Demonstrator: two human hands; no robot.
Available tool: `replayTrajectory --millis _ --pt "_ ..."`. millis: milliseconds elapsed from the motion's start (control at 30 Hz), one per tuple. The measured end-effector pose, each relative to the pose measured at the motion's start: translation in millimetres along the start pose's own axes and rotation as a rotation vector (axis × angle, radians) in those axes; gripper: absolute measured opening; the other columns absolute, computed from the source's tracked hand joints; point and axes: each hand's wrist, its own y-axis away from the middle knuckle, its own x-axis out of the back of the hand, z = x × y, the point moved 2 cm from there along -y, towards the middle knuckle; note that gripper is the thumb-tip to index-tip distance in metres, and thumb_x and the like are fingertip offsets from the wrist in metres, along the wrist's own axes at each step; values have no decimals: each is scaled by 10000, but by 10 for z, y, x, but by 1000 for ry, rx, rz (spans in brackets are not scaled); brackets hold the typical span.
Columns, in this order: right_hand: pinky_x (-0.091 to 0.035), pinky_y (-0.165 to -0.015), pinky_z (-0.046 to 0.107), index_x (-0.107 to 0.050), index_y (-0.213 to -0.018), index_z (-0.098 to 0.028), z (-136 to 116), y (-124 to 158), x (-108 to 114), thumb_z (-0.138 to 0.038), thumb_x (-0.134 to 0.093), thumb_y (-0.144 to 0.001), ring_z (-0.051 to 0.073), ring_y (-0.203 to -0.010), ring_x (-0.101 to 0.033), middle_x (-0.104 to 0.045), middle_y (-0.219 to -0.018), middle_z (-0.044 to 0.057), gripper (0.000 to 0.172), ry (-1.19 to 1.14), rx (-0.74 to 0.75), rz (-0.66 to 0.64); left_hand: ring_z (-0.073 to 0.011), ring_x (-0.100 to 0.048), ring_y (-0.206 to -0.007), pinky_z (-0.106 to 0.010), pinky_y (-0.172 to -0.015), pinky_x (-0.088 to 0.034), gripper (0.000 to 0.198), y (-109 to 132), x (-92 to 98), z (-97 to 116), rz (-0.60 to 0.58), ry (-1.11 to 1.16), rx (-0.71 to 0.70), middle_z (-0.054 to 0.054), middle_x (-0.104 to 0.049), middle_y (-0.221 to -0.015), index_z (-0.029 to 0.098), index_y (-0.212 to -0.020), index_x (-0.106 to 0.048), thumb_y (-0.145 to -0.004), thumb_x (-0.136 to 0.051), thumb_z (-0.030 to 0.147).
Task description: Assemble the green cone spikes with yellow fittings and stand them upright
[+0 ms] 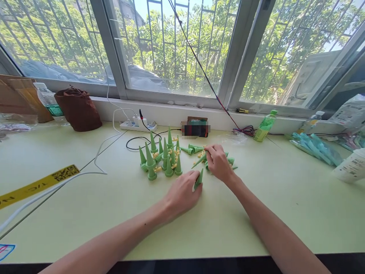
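Note:
My left hand [184, 190] is closed around a green plant watering spike [199, 179], whose pointed tip sticks up past the fingers. Fingers bent, my right hand [219, 161] is at the loose pile and grips another green spike [199, 161], its tip pointing down to the left; the fingers hide its wide end. Under and behind that hand lie more green spikes [196, 148] and small yellow valve pieces [201, 155], partly covered. To the left, several green spikes [150, 161] stand upright on their caps in a group, with yellow valves [157, 169] among them.
Behind the spikes are a white power strip [138, 125] with cables and a partly blurred dark box [195, 127]. A green bottle [265, 126], blue plastic packets [316, 148] and a white cup [352, 166] stand or lie right. A brown pouch [78, 109] stands back left.

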Motion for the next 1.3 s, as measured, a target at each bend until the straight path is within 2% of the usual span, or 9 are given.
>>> replayTrajectory --millis 133,300,600,733,967,1167,1300 --pt "-440 -846 369 -633 -1047 -179 -52 -9 -68 -74 -405 -912 255 -952 -475 -537 -958 114 285 71 72 -112 -164 -550 -720 -277 -645 -385 62 22 -12 46 -40 26 -78 -18 -606 -803 204 -782 -516 -839 -496 214" --pt "-424 -876 367 -637 -1058 -174 -72 6 -72 -14 -395 -879 251 -980 -466 -538 -992 116 341 114 127 -191 -152 -524 -694 -273 -637 -369 73 43 -28 55 -27 31 -117 -12 -587 -782 205 -771 -485 -843 -488 214" --pt "-380 -917 365 -647 -987 -180 -96 54 -111 20 -419 -844 236 -1001 -466 -580 -1009 102 336 127 197 -260 -128 -474 -613 -259 -589 -339 80 -12 76 25 138 76 -8 4 -556 -748 204 -771 -439 -846 -465 203" --pt "-359 -927 366 -655 -973 -178 -65 56 -151 35 -414 -847 231 -1012 -472 -600 -1027 98 345 151 204 -265 -123 -463 -588 -258 -581 -338 94 -36 84 -1 158 77 21 7 -554 -731 202 -754 -431 -841 -467 195" --pt "-320 -922 396 -672 -946 -178 3 28 -273 71 -413 -830 242 -1040 -484 -642 -1038 100 378 202 178 -268 -130 -464 -577 -268 -587 -342 122 -52 26 -94 122 55 27 3 -546 -718 204 -741 -395 -838 -469 210" --pt "-310 -925 403 -685 -935 -172 -44 36 -295 35 -443 -842 256 -1069 -473 -641 -1082 106 332 227 165 -293 -141 -490 -600 -272 -604 -359 50 -63 20 -132 99 74 58 -8 -559 -752 201 -804 -430 -850 -449 201" --pt "-311 -915 387 -675 -1032 -193 -8 14 -224 -14 -414 -890 255 -1070 -479 -643 -1106 102 347 188 116 -219 -141 -489 -597 -272 -606 -359 19 -56 27 -111 82 75 67 -6 -561 -747 197 -838 -463 -845 -453 184"
